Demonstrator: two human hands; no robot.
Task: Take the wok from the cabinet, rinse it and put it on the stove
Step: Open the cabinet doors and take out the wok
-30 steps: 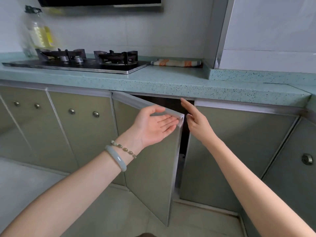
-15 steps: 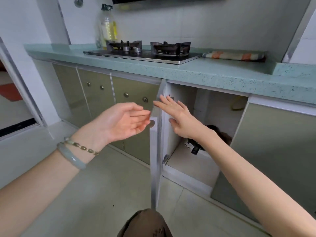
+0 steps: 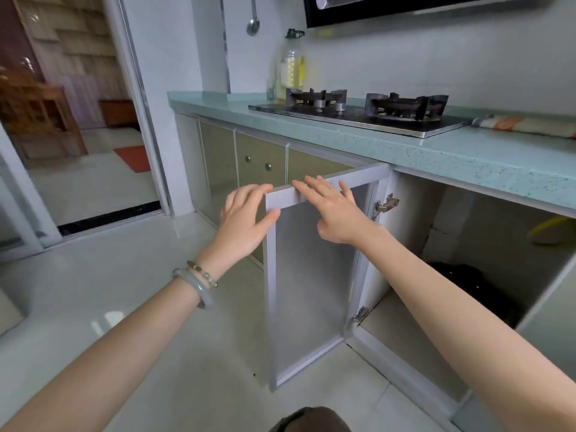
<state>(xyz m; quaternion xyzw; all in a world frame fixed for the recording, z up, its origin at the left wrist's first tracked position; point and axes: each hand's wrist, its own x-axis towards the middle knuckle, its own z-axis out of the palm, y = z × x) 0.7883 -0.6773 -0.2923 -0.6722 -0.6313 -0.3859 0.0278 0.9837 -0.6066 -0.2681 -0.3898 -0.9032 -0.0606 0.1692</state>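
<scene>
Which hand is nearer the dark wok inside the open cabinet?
Right. The right hand rests on top of the door, on the cabinet side; the left hand is at the door's outer corner, farther from the wok.

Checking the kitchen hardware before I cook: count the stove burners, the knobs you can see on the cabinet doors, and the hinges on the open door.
Stove burners: 2
Cabinet door knobs: 2
Open door hinges: 2
Total: 6
</scene>
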